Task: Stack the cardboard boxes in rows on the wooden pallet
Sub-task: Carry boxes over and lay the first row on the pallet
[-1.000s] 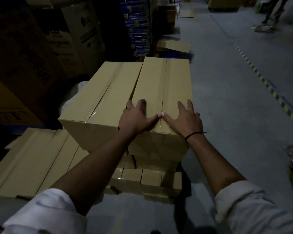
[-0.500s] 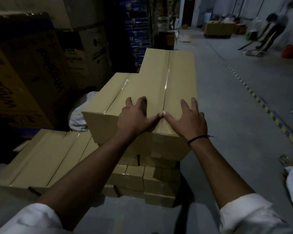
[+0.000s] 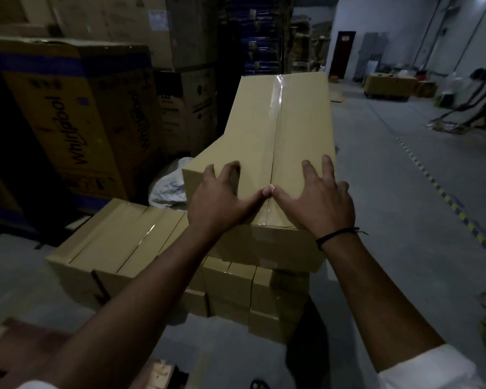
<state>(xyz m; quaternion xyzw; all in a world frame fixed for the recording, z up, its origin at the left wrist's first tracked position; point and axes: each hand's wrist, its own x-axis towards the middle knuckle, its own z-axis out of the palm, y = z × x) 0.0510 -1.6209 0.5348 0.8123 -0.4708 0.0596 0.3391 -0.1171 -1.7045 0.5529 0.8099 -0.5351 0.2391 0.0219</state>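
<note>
Head view, left to right: low row of cardboard boxes (image 3: 118, 237) down by the floor, then left hand (image 3: 219, 200) and right hand (image 3: 317, 200), both spread wide and pressed flat on the near end of the top box (image 3: 292, 122), thumbs touching at its tape line, gripping nothing. Top box lying long-ways on the tall stack (image 3: 278, 304), reaching away from the hands. Compared with half a second ago, hands in the same spots, top box pushed farther away, less of the box beside it showing.
</note>
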